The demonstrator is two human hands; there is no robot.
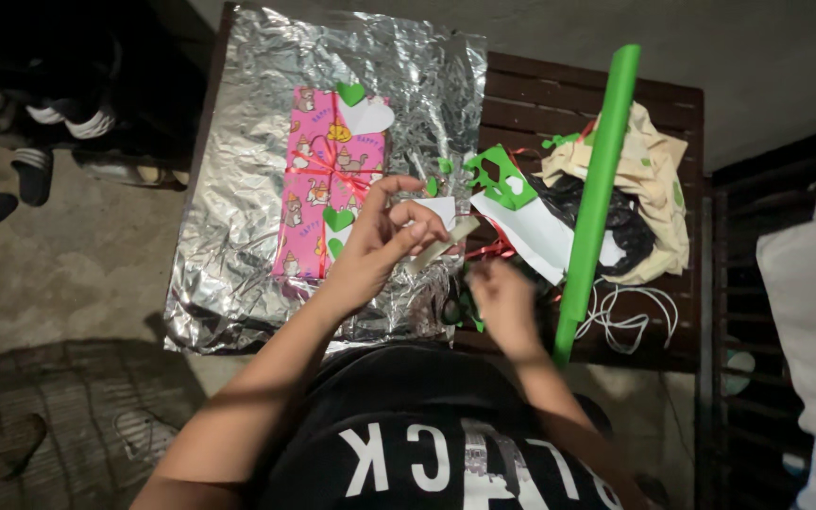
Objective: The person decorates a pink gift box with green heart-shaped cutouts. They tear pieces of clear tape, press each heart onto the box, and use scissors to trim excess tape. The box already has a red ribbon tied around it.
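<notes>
**A pale strip pinched above the foil, slanting up to the right**

The left hand [380, 247] hovers over the near right part of a crumpled sheet of silver foil [238, 189] and pinches one end of a short, pale cream strip of paper or tape [441, 246] between thumb and fingertips. The strip's long axis runs on a slant: its held end sits lower and to the left, its free end points up and to the right, toward a white paper cutout [441, 208] just behind the fingers.

The right hand [502, 302] is lower and to the right, near the table edge, fingers curled inward; it is dim and blurred, so whether it grips anything cannot be told.

A pink rectangular gift box with cartoon animal print and red ribbon [328, 179] lies on the foil, long axis running away from the person, with green and white paper hearts [361, 109] on it.

To the right, a long bright green paper roll [597, 198] lies across the dark slatted wooden table [540, 94], pointing away and slightly right. Beside it are green paper scraps [498, 175], a beige cloth bag [654, 179] and a white cord [630, 316].
</notes>
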